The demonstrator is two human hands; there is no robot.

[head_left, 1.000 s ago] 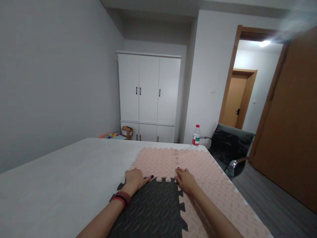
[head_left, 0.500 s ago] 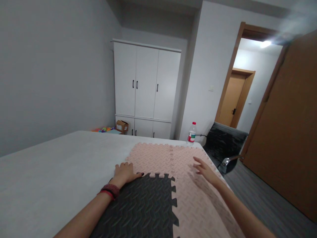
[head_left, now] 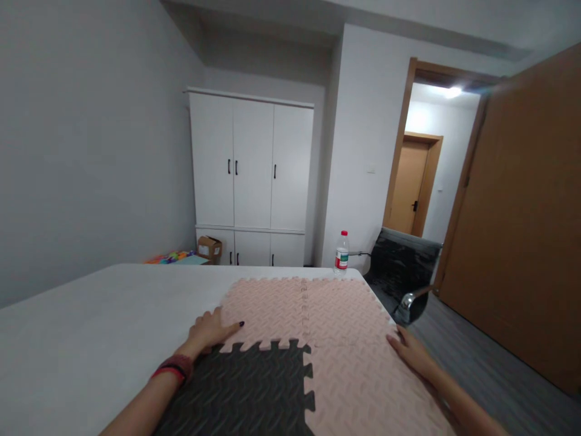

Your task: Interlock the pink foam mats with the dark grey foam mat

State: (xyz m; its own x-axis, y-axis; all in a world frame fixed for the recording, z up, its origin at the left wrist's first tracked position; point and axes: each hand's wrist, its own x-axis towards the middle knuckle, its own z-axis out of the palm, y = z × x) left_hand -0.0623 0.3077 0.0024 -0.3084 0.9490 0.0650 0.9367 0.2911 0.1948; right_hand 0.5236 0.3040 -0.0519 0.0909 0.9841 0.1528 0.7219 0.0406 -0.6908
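Observation:
Several foam puzzle mats lie on the white table. Pink mats (head_left: pixel 345 315) are joined along the back and down the right side, with a black mat (head_left: pixel 245 387) at the front left. My left hand (head_left: pixel 206 332) rests at the left edge of the back pink mat near the black one's corner, thumb stretched over the pink surface. It wears a dark red band on the wrist. At the right edge of the pink mats is my right hand (head_left: pixel 411 351), fingers extended along the border, thumb apart on the pink side.
A bottle with a red cap (head_left: pixel 342 254) stands at the table's (head_left: pixel 91 339) far right corner. Beyond the right edge is a black chair (head_left: pixel 402 266). Behind the table are a cardboard box (head_left: pixel 209 248), colourful items (head_left: pixel 175 257) and a white cabinet (head_left: pixel 252 163).
My right hand has moved from over the pink mats to their right edge. My left thumb has shifted from the seam onto the pink mat. The view has turned slightly right and up.

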